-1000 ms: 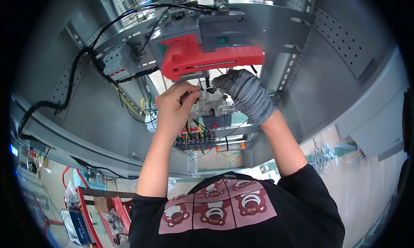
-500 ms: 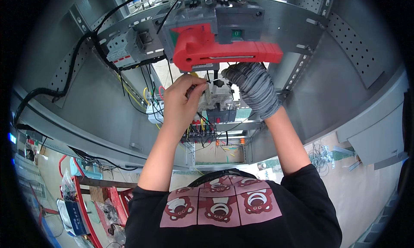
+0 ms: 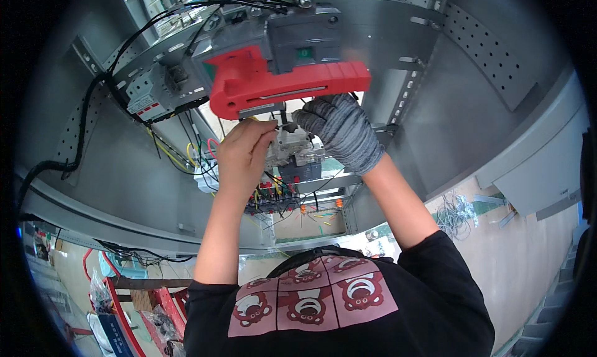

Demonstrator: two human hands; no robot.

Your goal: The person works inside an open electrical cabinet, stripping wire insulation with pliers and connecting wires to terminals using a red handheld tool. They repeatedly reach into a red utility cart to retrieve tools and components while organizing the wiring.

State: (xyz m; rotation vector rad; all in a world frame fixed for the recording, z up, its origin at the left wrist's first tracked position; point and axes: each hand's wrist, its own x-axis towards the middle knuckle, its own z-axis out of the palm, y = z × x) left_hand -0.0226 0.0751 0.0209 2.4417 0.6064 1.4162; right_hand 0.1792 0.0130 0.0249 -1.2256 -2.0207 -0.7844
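My bare left hand (image 3: 244, 149) is closed in a pinch beneath the red rotary handle (image 3: 292, 83) of a grey switch. A thin, rod-like piece (image 3: 284, 126) pokes out from its fingertips toward my other hand; its kind is too small to tell. My right hand (image 3: 343, 132), in a grey striped knit glove, is curled just under the handle's right part. What its fingers grip, if anything, is hidden. Between and below both hands sits a clear-covered device (image 3: 292, 147) with a dark lower part.
Metal cabinet walls (image 3: 491, 52) enclose the work on both sides. White modular devices (image 3: 149, 96) sit on the left, with a thick black cable bundle (image 3: 81, 139) beside them. Lower down are wired terminals (image 3: 273, 198). A red cart (image 3: 134, 320) stands at lower left.
The view has shifted, so the cabinet and both hands appear further left. My hands stay close together under the red handle, and less of the thin piece shows between them.
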